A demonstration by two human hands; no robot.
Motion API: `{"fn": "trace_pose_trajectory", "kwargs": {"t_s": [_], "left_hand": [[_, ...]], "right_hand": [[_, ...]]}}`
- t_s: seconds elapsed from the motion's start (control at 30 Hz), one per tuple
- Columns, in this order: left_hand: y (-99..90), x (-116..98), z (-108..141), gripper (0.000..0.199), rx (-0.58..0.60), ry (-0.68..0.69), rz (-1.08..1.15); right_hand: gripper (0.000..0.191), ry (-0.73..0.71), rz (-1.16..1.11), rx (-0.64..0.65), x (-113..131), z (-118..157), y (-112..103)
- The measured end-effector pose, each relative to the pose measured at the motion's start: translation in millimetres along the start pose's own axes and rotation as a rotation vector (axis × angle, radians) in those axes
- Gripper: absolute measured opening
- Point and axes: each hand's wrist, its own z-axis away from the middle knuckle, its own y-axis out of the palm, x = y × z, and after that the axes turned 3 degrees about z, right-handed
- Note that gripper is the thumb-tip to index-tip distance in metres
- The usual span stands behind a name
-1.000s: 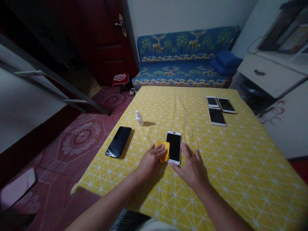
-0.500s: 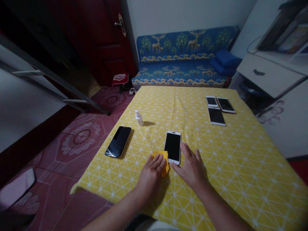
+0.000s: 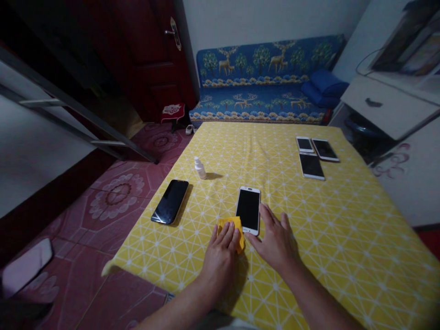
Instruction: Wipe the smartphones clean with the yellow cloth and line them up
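A white-framed smartphone (image 3: pixel 248 208) lies face up near the middle of the table's front part, its screen dark. Beside its lower left corner, and partly against it, is a folded orange-yellow cloth (image 3: pixel 239 236). My left hand (image 3: pixel 222 245) rests flat on this cloth, fingers stretched out over it. At the phone's bottom edge is the thumb of my right hand (image 3: pixel 277 238), with the index finger along the right edge, bracing the phone between them. Further left lies a larger black smartphone (image 3: pixel 171 201). A small white spray bottle (image 3: pixel 200 168) stands upright behind the two phones.
At the table's far right lie a small white phone (image 3: pixel 305 144), a dark-screened phone (image 3: pixel 325 150) and another white-framed phone (image 3: pixel 311 165). A yellow patterned tablecloth (image 3: pixel 330 252) covers the table. Behind it stands a blue sofa (image 3: pixel 254 87); a white desk (image 3: pixel 388 103) is at right.
My left hand has shifted slightly on the cloth and its fingers are a little more spread. My right hand stays at the phone. The whole view has moved slightly.
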Motion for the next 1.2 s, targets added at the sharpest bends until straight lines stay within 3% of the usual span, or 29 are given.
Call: {"fn": "trace_pose_trajectory", "kwargs": {"t_s": [0.13, 0.4, 0.57, 0.77, 1.03, 1.2], "left_hand": [[-2.4, 4, -3, 0.064, 0.016, -0.011, 0.041], [-15.4, 8, -21, 0.062, 0.119, -0.05, 0.067], [-16.4, 14, -37, 0.061, 0.116, -0.083, 0.055], [-19.2, 24, -62, 0.069, 0.083, -0.086, 0.067], [-22.9, 40, -106, 0.072, 0.088, -0.037, 0.088], [-25.6, 42, -114, 0.073, 0.072, 0.0, 0.111]], "right_hand": [[0.076, -0.018, -0.002, -0.013, -1, 1, -1], [0.078, -0.032, 0.057, -0.082, -2, 3, -7], [0.073, -0.043, 0.058, -0.141, -6, 7, -7], [0.068, -0.048, 0.064, -0.236, -6, 10, -2], [0.064, -0.039, 0.061, -0.186, 7, 13, -8], [0.048, -0.092, -0.11, -0.293, -18, 1, -12]]}}
